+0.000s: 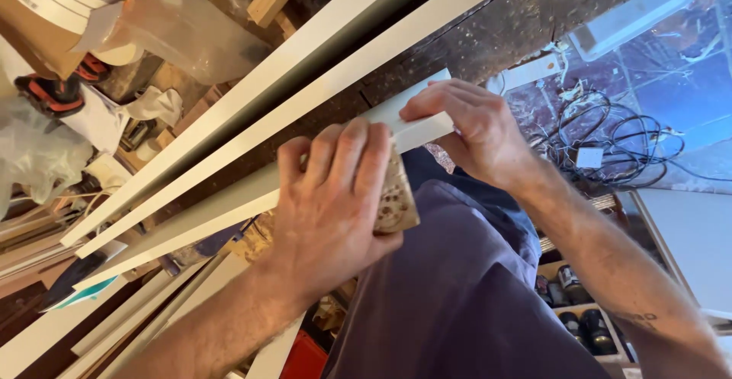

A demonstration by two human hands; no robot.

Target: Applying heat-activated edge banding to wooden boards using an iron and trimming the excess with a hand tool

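Cluttered workshop; left hand [328, 203] hides sanding block [396, 200].

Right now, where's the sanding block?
In the head view the sanding block sits at centre frame, gripped by the left hand against the white trim strip, just left of the right hand holding the strip's end.

One head-worn camera looks steeply down (tilted, close) over the workbench [488, 36].

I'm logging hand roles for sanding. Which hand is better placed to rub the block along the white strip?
The left hand: it already grips the sanding block against the white strip. The right hand pinches the strip's end, steadying it.
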